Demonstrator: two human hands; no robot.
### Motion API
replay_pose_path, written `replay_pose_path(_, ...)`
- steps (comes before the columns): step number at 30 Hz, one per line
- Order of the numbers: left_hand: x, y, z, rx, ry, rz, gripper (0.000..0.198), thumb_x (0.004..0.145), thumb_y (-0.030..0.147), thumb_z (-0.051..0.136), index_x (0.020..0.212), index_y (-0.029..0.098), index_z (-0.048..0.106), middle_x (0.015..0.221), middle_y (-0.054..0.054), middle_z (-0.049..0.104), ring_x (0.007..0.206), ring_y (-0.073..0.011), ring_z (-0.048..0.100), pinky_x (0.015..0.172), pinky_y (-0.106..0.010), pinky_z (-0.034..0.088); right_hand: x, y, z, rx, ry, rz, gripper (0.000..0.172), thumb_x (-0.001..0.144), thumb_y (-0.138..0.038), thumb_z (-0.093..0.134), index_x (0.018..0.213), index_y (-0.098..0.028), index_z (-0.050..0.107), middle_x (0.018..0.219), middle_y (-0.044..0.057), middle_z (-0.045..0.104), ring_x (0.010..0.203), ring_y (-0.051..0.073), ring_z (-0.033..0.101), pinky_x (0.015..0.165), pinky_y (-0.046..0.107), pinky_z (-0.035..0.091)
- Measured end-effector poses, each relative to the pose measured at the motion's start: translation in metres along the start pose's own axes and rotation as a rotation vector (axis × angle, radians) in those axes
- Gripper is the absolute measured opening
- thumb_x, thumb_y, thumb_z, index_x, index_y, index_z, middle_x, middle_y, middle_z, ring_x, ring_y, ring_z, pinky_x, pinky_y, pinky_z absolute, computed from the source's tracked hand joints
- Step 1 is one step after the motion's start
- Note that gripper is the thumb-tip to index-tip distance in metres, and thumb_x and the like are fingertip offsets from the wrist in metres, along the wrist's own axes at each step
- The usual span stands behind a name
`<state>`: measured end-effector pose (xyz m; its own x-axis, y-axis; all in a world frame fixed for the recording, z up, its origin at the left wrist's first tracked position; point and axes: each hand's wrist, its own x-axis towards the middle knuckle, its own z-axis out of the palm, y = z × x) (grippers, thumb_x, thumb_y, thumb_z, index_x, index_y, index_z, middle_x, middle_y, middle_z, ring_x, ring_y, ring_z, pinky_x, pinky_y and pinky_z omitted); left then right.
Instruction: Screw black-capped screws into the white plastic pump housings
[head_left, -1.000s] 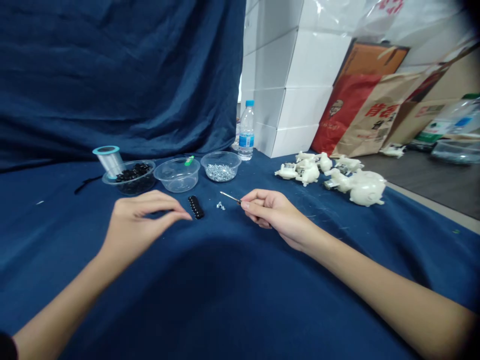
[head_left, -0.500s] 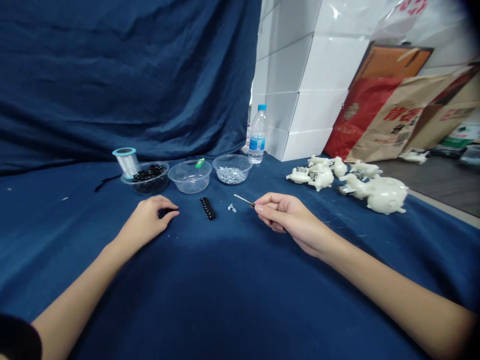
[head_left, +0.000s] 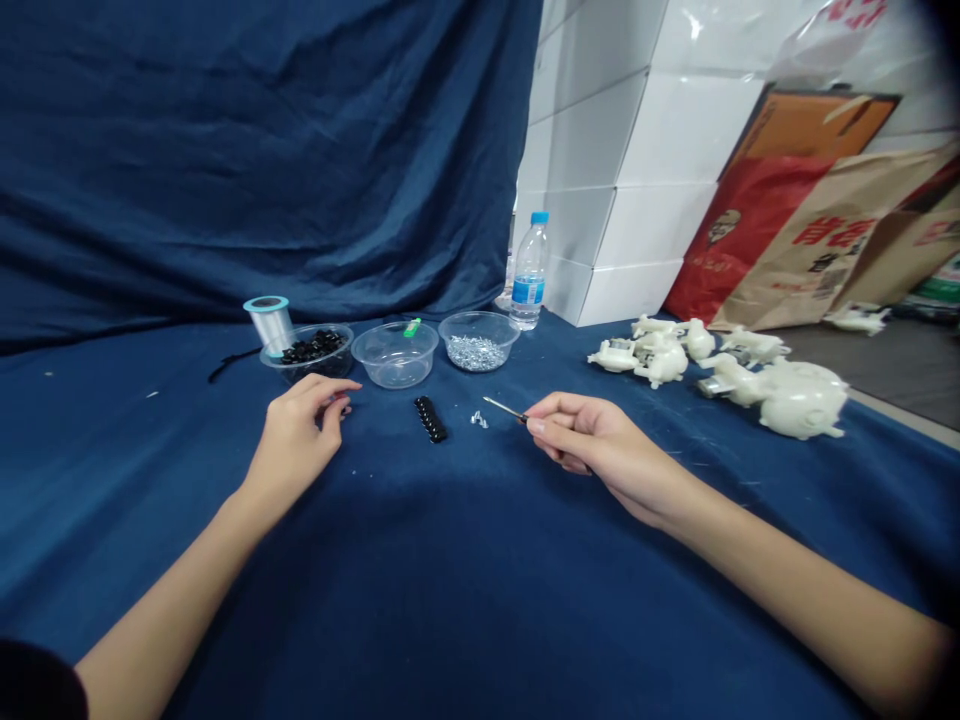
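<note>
Screwdriver (head_left: pixel 504 409) poised beside loose screws (head_left: pixel 479 420)

The screwdriver is in the right hand (head_left: pixel 589 435), its bare tip pointing left, near the small heap of screws. A low sweep of that tip could scatter the heap, since nothing fences it in on the cloth-covered surface (head_left: pixel 420 580). A tug at the cloth might also disturb the row of black pieces (head_left: pixel 430 420) lying just left of the screws. The right fingers are pinched round the handle, leaving the shaft jutting free; if that pinch is light, the tool could roll.

The left hand (head_left: pixel 294 435) has thumb and forefinger parted moderately, nothing visible between them. It stands just in front of the bowl of black parts (head_left: pixel 267 358); whether it touches the bowl I cannot tell. A careless reach there might tip it. Alongside are a clear bowl (head_left: pixel 396 370) and a bowl of screws (head_left: pixel 510 342).
</note>
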<state>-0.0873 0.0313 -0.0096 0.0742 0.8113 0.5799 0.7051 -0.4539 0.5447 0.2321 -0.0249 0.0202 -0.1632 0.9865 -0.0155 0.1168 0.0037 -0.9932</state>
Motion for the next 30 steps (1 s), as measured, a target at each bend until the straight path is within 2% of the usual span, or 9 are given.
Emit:
replay_pose_path(5, 0.000, -0.007, 0.002, -0.152, 0.028, -0.165, 0.027, 0.085, 0.027, 0.058, 0.108, 0.019, 0.072, 0.099, -0.009, 0.074, 0.082, -0.0219, 0.073, 0.086, -0.039, 0.057, -0.001, 0.000, 0.002, -0.024, -0.008, -0.010, 0.026, 0.081, -0.041, 0.073, 0.089, -0.018, 0.063, 0.063, -0.003, 0.052, 0.055, 0.008, 0.041, 0.047, 0.023, 0.022)
replay_pose_path(10, 0.001, -0.012, 0.003, -0.334, 0.072, -0.337, 0.025, 0.074, 0.030, 0.076, 0.095, 0.018, 0.075, 0.099, -0.010, 0.077, 0.098, -0.0268, 0.072, 0.100, -0.044, 0.052, -0.002, 0.000, 0.004, -0.047, -0.002, -0.016, 0.028, 0.079, -0.042, 0.074, 0.088, -0.017, 0.065, 0.066, -0.002, 0.054, 0.057, 0.009, 0.043, 0.047, 0.025, 0.023)
replay_pose_path(14, 0.000, -0.009, 0.004, -0.520, 0.019, -0.435, 0.028, 0.069, 0.029, 0.080, 0.093, 0.017, 0.075, 0.099, -0.011, 0.078, 0.102, -0.0286, 0.071, 0.103, -0.047, 0.050, -0.001, 0.000, 0.003, -0.053, 0.014, -0.017, 0.028, 0.077, -0.042, 0.075, 0.087, -0.017, 0.065, 0.065, -0.001, 0.053, 0.056, 0.009, 0.043, 0.046, 0.026, 0.023)
replay_pose_path(17, -0.001, -0.003, 0.006, -0.659, -0.019, -0.470, 0.029, 0.071, 0.026, 0.078, 0.098, 0.015, 0.074, 0.104, -0.012, 0.077, 0.104, -0.0275, 0.070, 0.103, -0.045, 0.050, -0.001, 0.000, 0.003, -0.057, 0.014, -0.013, 0.027, 0.078, -0.042, 0.074, 0.087, -0.018, 0.065, 0.066, -0.001, 0.054, 0.056, 0.009, 0.043, 0.047, 0.025, 0.024)
replay_pose_path(21, -0.001, 0.011, 0.008, -0.793, -0.080, -0.468, 0.028, 0.077, 0.026, 0.073, 0.104, 0.015, 0.072, 0.110, -0.011, 0.075, 0.099, -0.0221, 0.072, 0.098, -0.037, 0.055, -0.001, 0.000, 0.003, -0.074, 0.015, -0.037, 0.023, 0.079, -0.039, 0.073, 0.086, -0.018, 0.065, 0.065, -0.002, 0.054, 0.057, 0.010, 0.044, 0.048, 0.025, 0.027)
replay_pose_path(25, -0.006, 0.037, 0.007, -0.842, -0.186, -0.454, 0.026, 0.078, 0.033, 0.075, 0.098, 0.016, 0.075, 0.096, -0.010, 0.077, 0.075, -0.0156, 0.071, 0.076, -0.027, 0.060, -0.003, 0.001, 0.005, -0.178, 0.038, -0.099, 0.019, 0.082, -0.037, 0.069, 0.089, -0.020, 0.066, 0.068, -0.001, 0.059, 0.061, 0.012, 0.050, 0.057, 0.028, 0.037)
replay_pose_path(28, -0.014, 0.058, 0.010, -0.813, -0.232, -0.462, 0.025, 0.068, 0.029, 0.083, 0.089, 0.016, 0.077, 0.088, -0.009, 0.078, 0.073, -0.0162, 0.071, 0.072, -0.026, 0.059, -0.003, 0.003, 0.005, -0.245, 0.096, -0.169, 0.021, 0.083, -0.036, 0.070, 0.099, -0.022, 0.067, 0.083, 0.001, 0.065, 0.075, 0.016, 0.058, 0.070, 0.030, 0.043)
replay_pose_path(30, -0.019, 0.070, 0.014, -0.758, -0.236, -0.476, 0.026, 0.058, 0.023, 0.089, 0.080, 0.018, 0.077, 0.086, -0.007, 0.078, 0.076, -0.0179, 0.071, 0.076, -0.028, 0.059, 0.001, 0.005, 0.002, -0.297, 0.125, -0.195, 0.024, 0.083, -0.035, 0.069, 0.104, -0.023, 0.068, 0.083, 0.001, 0.064, 0.075, 0.016, 0.056, 0.069, 0.030, 0.042)
